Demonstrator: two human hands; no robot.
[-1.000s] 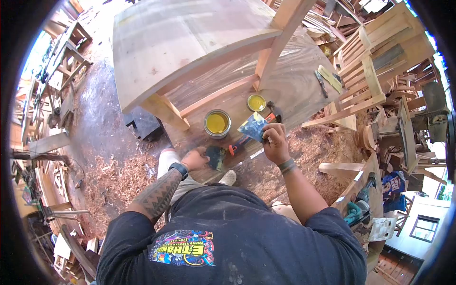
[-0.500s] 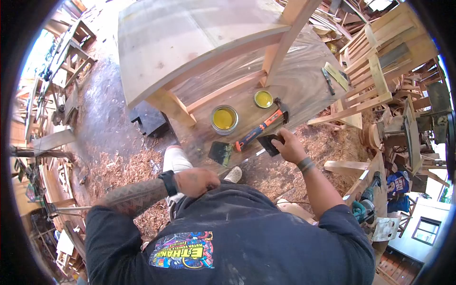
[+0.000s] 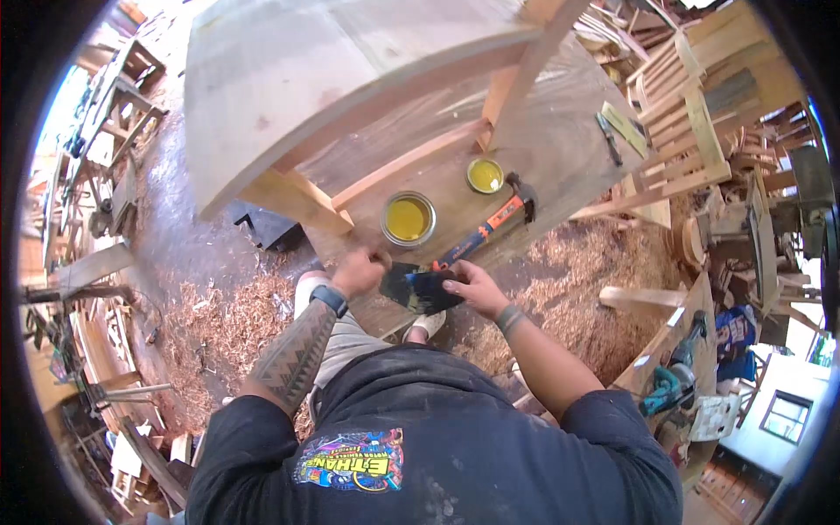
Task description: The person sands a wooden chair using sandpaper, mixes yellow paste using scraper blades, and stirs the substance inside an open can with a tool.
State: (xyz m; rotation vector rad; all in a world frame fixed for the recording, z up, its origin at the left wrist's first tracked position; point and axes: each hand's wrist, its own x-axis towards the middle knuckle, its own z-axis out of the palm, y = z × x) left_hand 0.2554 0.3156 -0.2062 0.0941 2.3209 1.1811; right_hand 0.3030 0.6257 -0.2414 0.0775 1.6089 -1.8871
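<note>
My right hand (image 3: pixel 479 290) grips a dark flat piece (image 3: pixel 435 294) with a small blue patch, over the board's near edge. Just left of it, my left hand (image 3: pixel 360 269) has its fingers curled together beside a second dark flat piece (image 3: pixel 398 282); whether anything is between them is too small to tell. The two dark pieces overlap in view. Beyond my hands stand a larger open can (image 3: pixel 409 219) and a smaller one (image 3: pixel 484 176), both with yellow contents. An orange and blue hammer (image 3: pixel 486 232) lies on the wooden board (image 3: pixel 560 157), right of the cans.
A large curved wooden piece (image 3: pixel 262 96) with legs stands over the board's far left. A knife (image 3: pixel 609 140) lies at the right beside a pale strip (image 3: pixel 624 129). Slatted wooden frames (image 3: pixel 700 131) are farther right, with a teal power tool (image 3: pixel 669 385) below. Shavings (image 3: pixel 586 297) cover the floor.
My left hand has moved from my shirt up to the dark piece near the board's edge. My right hand has brought its dark piece left and nearer to me.
</note>
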